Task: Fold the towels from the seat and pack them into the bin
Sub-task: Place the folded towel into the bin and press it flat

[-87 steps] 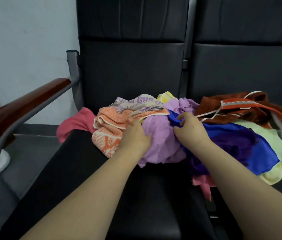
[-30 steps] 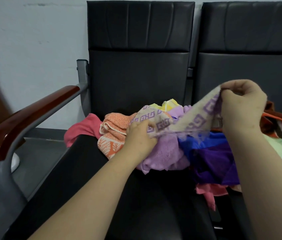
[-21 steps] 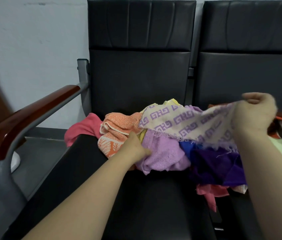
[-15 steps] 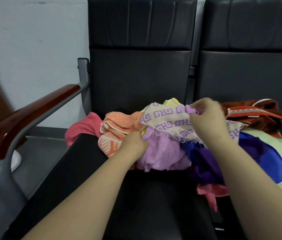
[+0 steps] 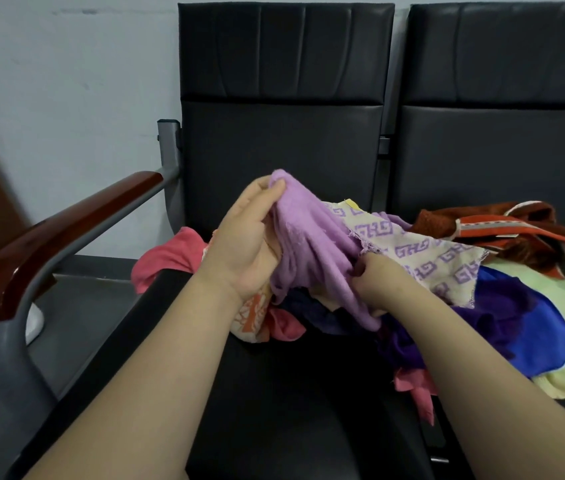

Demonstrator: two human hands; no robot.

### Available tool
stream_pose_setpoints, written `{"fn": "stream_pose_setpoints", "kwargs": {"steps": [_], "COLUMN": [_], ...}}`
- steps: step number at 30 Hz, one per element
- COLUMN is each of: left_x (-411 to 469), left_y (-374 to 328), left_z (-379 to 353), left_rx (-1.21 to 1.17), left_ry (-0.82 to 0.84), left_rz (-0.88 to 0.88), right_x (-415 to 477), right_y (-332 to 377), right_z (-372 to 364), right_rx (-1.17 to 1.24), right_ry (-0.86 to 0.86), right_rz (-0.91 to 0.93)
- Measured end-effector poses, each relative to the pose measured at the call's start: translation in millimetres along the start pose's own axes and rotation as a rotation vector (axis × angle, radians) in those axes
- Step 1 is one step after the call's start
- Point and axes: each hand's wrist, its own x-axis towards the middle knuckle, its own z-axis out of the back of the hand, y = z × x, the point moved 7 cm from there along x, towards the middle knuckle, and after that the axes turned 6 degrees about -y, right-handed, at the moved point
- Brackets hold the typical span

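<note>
Head view — my left grip (image 5: 246,244) clutches a fuzzy lilac towel (image 5: 309,244) by its raised corner, right grip (image 5: 376,284) pinching it lower down; the frayed cream cloth (image 5: 430,258) bears purple key motifs.

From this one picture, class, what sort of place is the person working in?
Probably a waiting room or office lobby: two black padded seats joined side by side, a wood-topped metal armrest, and a plain pale wall.

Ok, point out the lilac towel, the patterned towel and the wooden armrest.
lilac towel (image 5: 312,244), head view, draped middle.
patterned towel (image 5: 426,251), head view, printed middle.
wooden armrest (image 5: 56,237), head view, top surface.
</note>
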Motion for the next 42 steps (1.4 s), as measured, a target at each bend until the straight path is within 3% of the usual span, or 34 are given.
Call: {"fn": "stream_pose_setpoints", "kwargs": {"steps": [3,5,8,12,15,19,23,29,37,42], "left_x": [0.9,3.0,3.0,-4.1,-9.4,-14.0,-16.4,-17.8,-20.4,-21.6], "left_y": [-15.5,-28.1,-50.1,-65.2,-60.1,-63.2,-72.2,-111.9,-196.9,-233.9], "left_z": [3.0,7.6,7.6,-3.8,-5.1,-6.0,-8.3,-7.6,-38.9,-47.1], "left_rx": [-0.102,-0.186,-0.3,-0.142,0.014,0.13,0.235,0.382,0.527,0.554], "left_ry": [0.035,0.047,0.087,0.154,0.16,0.172,0.13,0.002,0.0,-0.072], "left_rz": [-0.057,-0.099,-0.163,-0.274,-0.291,-0.314,-0.357,-0.473,-0.642,-0.685], "right_x": [2.9,7.3,-0.6,-36.1,-49.7,-44.3,-42.2,-60.1,-101.3,-114.9], "right_y": [-0.9,-1.5,-2.7,8.4,30.1,46.1,53.5,28.4,53.6,81.3], "right_z": [20.4,27.1,9.5,-41.6,-50.0,-42.9,-13.3,112.5,219.2,260.6], "right_rx": [0.187,0.219,0.239,0.458,0.741,1.105,1.277,1.57,1.404,1.114], "right_ry": [-0.145,-0.151,0.075,0.468,0.528,0.461,0.384,-0.104,-0.362,-0.506], "right_rz": [0.048,0.032,-0.106,-0.218,-0.224,-0.279,-0.243,0.093,0.426,0.554]}}
